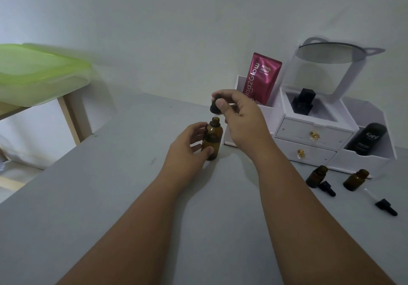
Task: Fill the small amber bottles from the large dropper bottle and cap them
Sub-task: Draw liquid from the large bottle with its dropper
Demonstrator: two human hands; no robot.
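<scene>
Amber glass is what's being handled here, so think rigid, smooth and breakable. Way off at 10 o'clock from the work spot sits a green-lidded tub (42, 70), no part of this job.

Next along is the left hand (187, 143), fingers and thumb curled round the body of the large dropper bottle (212, 140). It stands upright on the grey table (110, 196), roughly mid-frame. Good place to hold it imo: the wide straight body, since the neck is open and a tall narrow bottle tips easily. It looks one-hand light, but I can't tell how full it is.

At 12 o'clock, just above that neck, the right hand (240, 116) pinches the black dropper cap (215, 105) between thumb and forefinger, other fingers loosely spread. The bulb should be soft, so squeeze only on purpose. I can barely make out the pipette below it.

At 4 o'clock from the big bottle, in front of the white organiser (313, 134), the first small bottle (316, 175) and second small bottle (355, 179) stand uncapped. The first loose cap (327, 188) and second loose cap (386, 206) each lie at 4 o'clock from their bottle. Those bottles look tiny and light, so I'd steady one by the body while filling or it may skate.
</scene>
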